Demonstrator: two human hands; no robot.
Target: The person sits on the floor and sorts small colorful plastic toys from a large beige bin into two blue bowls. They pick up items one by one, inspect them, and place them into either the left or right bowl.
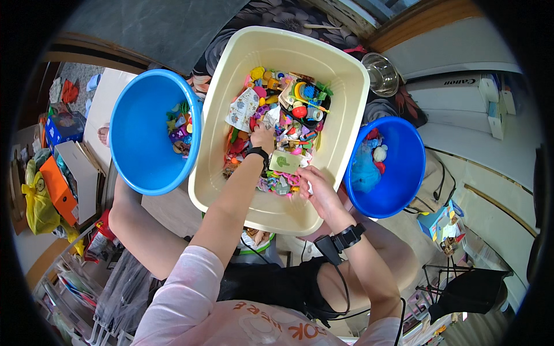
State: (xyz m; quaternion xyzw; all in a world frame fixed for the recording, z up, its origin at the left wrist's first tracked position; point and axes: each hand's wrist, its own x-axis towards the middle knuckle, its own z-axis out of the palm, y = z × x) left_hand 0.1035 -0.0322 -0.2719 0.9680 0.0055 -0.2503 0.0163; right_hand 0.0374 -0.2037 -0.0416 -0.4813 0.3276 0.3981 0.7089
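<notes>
My right hand [314, 189] grips a pale green card [285, 162] with a printed green figure, over the near part of a large cream plastic tub [277, 222]. My left hand [262, 137] reaches into the heap of small toys in that tub, beside a crumpled white piece [272, 116]; its fingertips are partly hidden, so I cannot tell whether it holds anything. Farther up lie a patterned paper packet [242, 110], a red round toy [299, 111] and a yellow toy [257, 72].
A light blue tub [143, 129] with small toys stands left, a darker blue tub [400, 181] with a blue mesh bundle [365, 171] right. A steel bowl [381, 74] sits at the upper right. A toy box [441, 220] and a yellow bag [39, 203] lie farther out.
</notes>
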